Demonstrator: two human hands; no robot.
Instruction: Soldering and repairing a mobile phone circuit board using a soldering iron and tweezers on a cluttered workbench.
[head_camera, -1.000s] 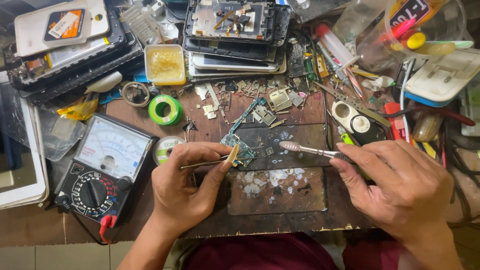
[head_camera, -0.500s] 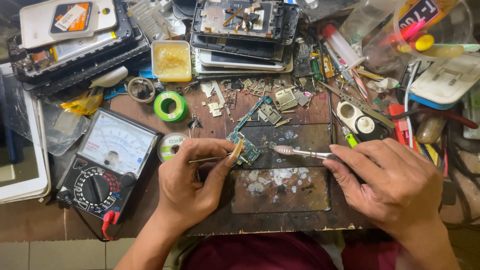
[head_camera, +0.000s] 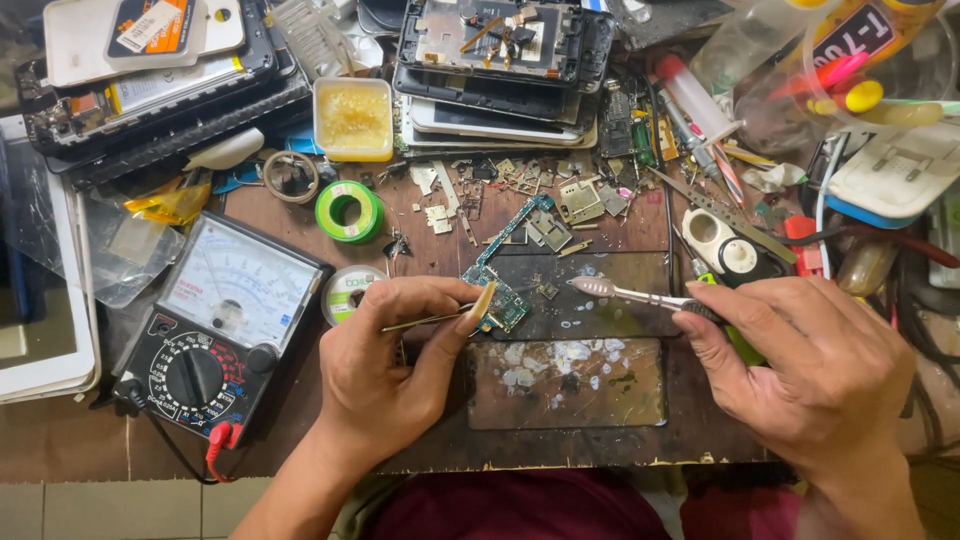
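Observation:
My left hand (head_camera: 385, 365) pinches thin metal tweezers (head_camera: 432, 319) whose tips rest on a small green circuit board (head_camera: 503, 297) lying on the brown worktop. My right hand (head_camera: 800, 365) holds a soldering iron (head_camera: 630, 293) by its handle. Its silver tip points left and hovers just right of the board, above a dark glass panel (head_camera: 565, 380) spattered with white residue. A second dark panel (head_camera: 600, 290) lies under the iron's tip.
An analog multimeter (head_camera: 220, 330) sits at the left with red and black leads. A green tape roll (head_camera: 349, 211), a yellow flux tub (head_camera: 352, 118), stacked opened phones (head_camera: 500, 50), metal shields and several tools crowd the back and right.
The view has drifted slightly. The soldering iron's tip has drawn a little closer to the board; the tweezers stay on it.

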